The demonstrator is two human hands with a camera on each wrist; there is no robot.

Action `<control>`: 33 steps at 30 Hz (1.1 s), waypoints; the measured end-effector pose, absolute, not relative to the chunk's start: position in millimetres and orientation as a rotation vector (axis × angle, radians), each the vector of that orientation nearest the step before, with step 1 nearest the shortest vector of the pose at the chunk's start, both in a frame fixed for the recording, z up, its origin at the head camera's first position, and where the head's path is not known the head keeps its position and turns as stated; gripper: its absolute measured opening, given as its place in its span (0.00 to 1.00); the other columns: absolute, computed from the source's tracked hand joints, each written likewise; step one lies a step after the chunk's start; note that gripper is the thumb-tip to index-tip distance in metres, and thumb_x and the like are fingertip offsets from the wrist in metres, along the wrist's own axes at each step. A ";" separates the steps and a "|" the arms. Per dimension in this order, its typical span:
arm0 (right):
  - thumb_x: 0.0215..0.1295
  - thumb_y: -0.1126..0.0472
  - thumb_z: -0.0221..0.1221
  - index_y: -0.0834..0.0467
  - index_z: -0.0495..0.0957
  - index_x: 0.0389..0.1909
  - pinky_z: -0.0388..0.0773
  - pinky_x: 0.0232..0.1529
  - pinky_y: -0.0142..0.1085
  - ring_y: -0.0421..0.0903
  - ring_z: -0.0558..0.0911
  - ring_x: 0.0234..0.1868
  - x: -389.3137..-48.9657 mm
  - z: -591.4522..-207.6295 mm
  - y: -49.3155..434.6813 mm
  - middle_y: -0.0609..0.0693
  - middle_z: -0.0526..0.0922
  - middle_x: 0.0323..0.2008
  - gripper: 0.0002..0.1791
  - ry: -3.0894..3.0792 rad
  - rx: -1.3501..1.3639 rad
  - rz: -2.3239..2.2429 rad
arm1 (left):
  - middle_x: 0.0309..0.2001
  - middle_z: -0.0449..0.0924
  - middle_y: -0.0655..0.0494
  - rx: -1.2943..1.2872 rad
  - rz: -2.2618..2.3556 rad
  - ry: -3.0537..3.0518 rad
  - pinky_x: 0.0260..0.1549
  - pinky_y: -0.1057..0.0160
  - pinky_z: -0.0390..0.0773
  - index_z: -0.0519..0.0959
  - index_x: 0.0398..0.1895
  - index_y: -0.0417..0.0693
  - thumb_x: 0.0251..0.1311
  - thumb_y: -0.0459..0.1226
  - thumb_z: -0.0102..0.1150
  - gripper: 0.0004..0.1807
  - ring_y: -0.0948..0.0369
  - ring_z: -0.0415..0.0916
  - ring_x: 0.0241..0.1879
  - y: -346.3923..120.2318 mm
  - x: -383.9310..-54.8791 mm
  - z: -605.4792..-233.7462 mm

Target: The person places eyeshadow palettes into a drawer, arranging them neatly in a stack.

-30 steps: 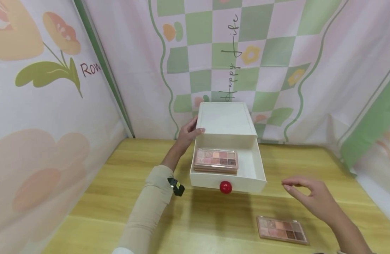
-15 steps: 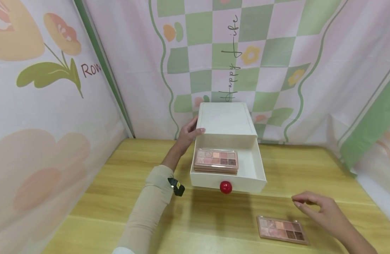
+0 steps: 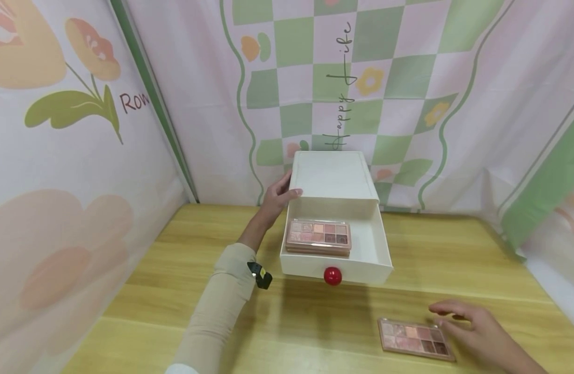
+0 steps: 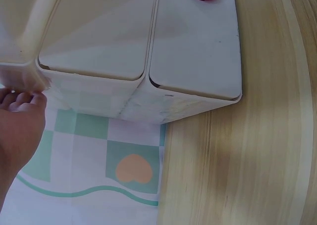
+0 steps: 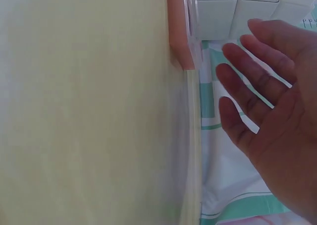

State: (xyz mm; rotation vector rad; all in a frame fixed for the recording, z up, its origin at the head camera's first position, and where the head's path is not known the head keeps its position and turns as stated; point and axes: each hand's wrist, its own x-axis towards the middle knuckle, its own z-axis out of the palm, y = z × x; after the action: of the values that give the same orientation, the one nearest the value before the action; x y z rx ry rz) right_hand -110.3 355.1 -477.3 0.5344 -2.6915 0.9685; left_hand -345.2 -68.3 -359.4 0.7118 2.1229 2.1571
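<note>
A white drawer cabinet [image 3: 333,174] stands at the back of the table, its top drawer [image 3: 301,266] pulled out by a red knob's side [image 3: 332,276]. My left hand [image 3: 277,200] grips the cabinet's upper left corner, thumb over the top edge, fingers along the side. Inside the drawer, at the left, lies a stack of eyeshadow palettes [image 3: 318,234]. Another eyeshadow palette [image 3: 413,337] lies on the table in front. My right hand [image 3: 478,332] hovers at that palette's right end, thumb and fingers apart; in the right wrist view its fingers are spread beside the palette's edge [image 5: 181,36].
Closed lower drawers [image 4: 195,44] show below in the left wrist view. The wooden table [image 3: 174,291] runs up to a patterned cloth backdrop [image 3: 333,78]. Another printed cloth [image 3: 81,171] hangs along the left side.
My right hand has moved down and toward me, from beside the drawer to the palette on the table, and its fingers have spread. The left hand and cabinet stay put.
</note>
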 end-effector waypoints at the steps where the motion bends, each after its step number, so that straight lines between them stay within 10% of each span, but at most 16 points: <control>1: 0.60 0.68 0.67 0.58 0.85 0.48 0.79 0.40 0.18 0.14 0.73 0.50 -109.2 -477.8 355.8 0.20 0.79 0.50 0.14 -2.722 0.522 0.986 | 0.82 0.51 0.46 0.713 2.156 2.125 0.76 0.54 0.66 0.52 0.81 0.47 0.63 0.39 0.58 0.44 0.48 0.60 0.78 -68.4 -345.3 -359.5; 33: 0.49 0.56 0.76 0.57 0.79 0.62 0.65 0.44 0.13 0.10 0.60 0.56 -106.2 -496.0 375.7 0.19 0.70 0.57 0.36 -2.964 0.815 0.986 | 0.82 0.52 0.47 0.673 2.161 2.139 0.76 0.54 0.67 0.53 0.81 0.47 0.62 0.38 0.59 0.44 0.48 0.60 0.78 -67.5 -342.9 -358.1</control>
State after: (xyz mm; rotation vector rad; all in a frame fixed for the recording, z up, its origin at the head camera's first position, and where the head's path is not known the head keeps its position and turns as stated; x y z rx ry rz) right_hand -106.2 375.7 -496.0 0.8147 -2.9638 0.9860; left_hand -342.9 -67.5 -358.1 0.6733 2.1388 2.1609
